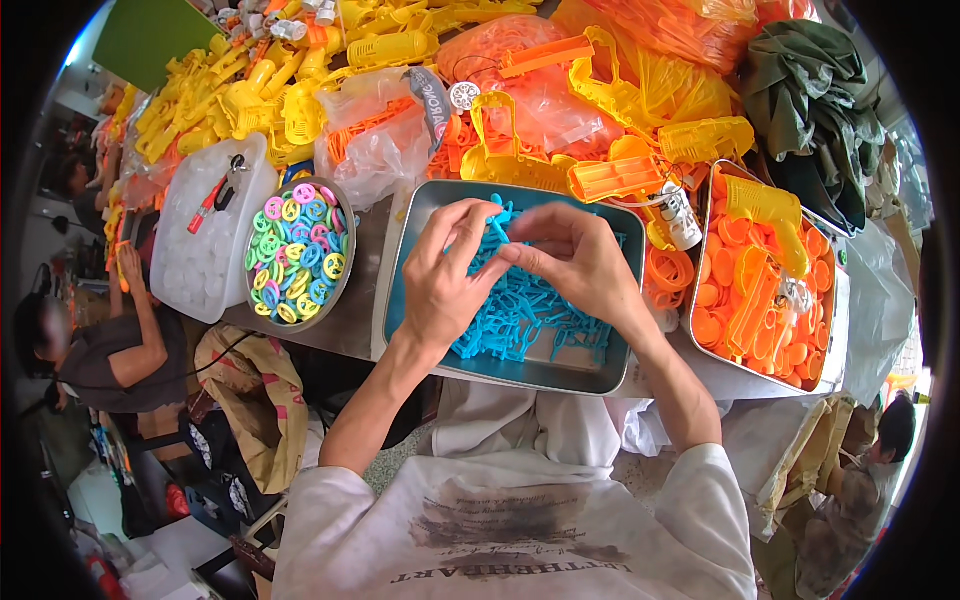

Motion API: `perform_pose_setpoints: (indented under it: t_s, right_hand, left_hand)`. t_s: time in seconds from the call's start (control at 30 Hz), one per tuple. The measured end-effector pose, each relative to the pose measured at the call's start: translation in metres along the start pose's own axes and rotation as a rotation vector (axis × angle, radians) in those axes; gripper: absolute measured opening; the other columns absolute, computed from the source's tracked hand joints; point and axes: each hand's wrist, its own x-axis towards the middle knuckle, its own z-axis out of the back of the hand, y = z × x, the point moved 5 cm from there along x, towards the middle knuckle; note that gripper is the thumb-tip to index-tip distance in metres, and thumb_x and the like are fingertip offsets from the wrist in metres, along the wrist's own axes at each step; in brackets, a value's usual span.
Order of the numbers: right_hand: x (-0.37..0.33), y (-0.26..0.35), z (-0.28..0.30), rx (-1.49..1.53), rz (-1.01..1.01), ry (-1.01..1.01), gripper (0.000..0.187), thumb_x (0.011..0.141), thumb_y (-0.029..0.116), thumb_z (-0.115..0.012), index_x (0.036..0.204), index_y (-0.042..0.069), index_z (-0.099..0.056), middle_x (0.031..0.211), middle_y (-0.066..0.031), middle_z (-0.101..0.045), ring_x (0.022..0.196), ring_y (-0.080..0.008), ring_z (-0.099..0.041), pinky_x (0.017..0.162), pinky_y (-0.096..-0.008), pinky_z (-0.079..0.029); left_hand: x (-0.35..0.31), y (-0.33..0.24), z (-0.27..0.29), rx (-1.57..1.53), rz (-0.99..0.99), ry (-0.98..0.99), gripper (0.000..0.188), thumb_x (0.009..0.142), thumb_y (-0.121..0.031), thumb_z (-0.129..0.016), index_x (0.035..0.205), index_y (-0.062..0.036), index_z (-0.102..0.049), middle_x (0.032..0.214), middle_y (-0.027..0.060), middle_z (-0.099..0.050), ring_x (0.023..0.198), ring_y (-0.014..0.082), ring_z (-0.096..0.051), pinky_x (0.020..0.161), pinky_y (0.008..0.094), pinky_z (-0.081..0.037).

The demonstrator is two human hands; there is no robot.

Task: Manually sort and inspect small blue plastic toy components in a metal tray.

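Note:
Both hands meet above a metal tray (586, 378) heaped with small blue plastic pieces (510, 325). Between the fingertips is one small blue plastic part (500, 220), thin and branched at its upper end. My left hand (445, 270) pinches it from the left, fingers curled and thumb bent inward. From the other side my right hand (580, 260) closes on it with thumb and forefinger; its upper fingers are slightly blurred. The fingers cover some of the part.
On the left stand a round bowl (349, 240) of colourful small rings and a white translucent tub (180, 190) with red-handled cutters (210, 205) on top. To the right is a tray (690, 325) of orange parts. Yellow toy shells (390, 48) pile behind. A person (125, 350) sits far left.

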Motion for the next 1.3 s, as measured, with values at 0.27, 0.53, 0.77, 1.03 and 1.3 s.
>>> perform_pose_setpoints:
  t_s: [0.27, 0.53, 0.77, 1.03, 1.3]
  right_hand:
    - [-0.001, 0.006, 0.000, -0.507, 0.299, -0.025, 0.018, 0.092, 0.007, -0.065, 0.105, -0.005, -0.068, 0.083, -0.0110, -0.070, 0.077, -0.0146, -0.068, 0.068, -0.0289, -0.054]
    - [-0.006, 0.017, 0.001, -0.730, 0.534, -0.039, 0.016, 0.083, -0.001, -0.065, 0.099, -0.001, -0.068, 0.081, -0.0138, -0.066, 0.071, -0.0309, -0.066, 0.063, -0.0354, -0.052]
    - [-0.006, 0.016, 0.000, -0.696, 0.557, 0.015, 0.016, 0.082, -0.002, -0.066, 0.098, -0.002, -0.068, 0.081, -0.0151, -0.067, 0.070, -0.0319, -0.066, 0.062, -0.0359, -0.052]
    - [-0.009, 0.009, -0.006, -0.646, 0.449, 0.034, 0.013, 0.079, -0.002, -0.068, 0.091, -0.002, -0.071, 0.073, -0.0153, -0.068, 0.064, -0.0324, -0.066, 0.058, -0.0369, -0.052]
    - [-0.007, 0.003, -0.005, -0.738, 0.457, 0.096, 0.014, 0.078, -0.003, -0.068, 0.092, -0.002, -0.071, 0.077, -0.0156, -0.070, 0.068, -0.0307, -0.069, 0.060, -0.0367, -0.053]
  left_hand:
    - [-0.001, 0.005, -0.014, -0.159, 0.160, 0.104, 0.047, 0.078, 0.010, -0.069, 0.122, -0.0048, -0.062, 0.105, 0.0114, -0.060, 0.090, 0.0252, -0.066, 0.075, 0.0336, -0.057]
    - [-0.008, 0.023, -0.017, -0.699, 0.429, 0.075, 0.016, 0.094, 0.001, -0.060, 0.110, 0.0036, -0.064, 0.099, 0.0103, -0.066, 0.087, 0.0159, -0.067, 0.077, 0.0293, -0.060]
    - [-0.014, 0.038, -0.017, -0.955, 0.591, 0.172, 0.013, 0.092, -0.008, -0.066, 0.096, 0.0026, -0.060, 0.089, 0.0082, -0.063, 0.080, 0.0174, -0.069, 0.072, 0.0306, -0.060]
    - [-0.021, 0.045, -0.022, -1.006, 0.802, 0.302, 0.011, 0.091, -0.006, -0.068, 0.088, -0.0011, -0.059, 0.084, 0.0061, -0.063, 0.072, 0.0168, -0.069, 0.064, 0.0277, -0.058]
    - [-0.022, 0.053, -0.029, -1.002, 0.873, 0.459, 0.011, 0.088, -0.001, -0.068, 0.082, -0.0027, -0.059, 0.083, 0.0054, -0.063, 0.070, 0.0159, -0.069, 0.057, 0.0242, -0.053]
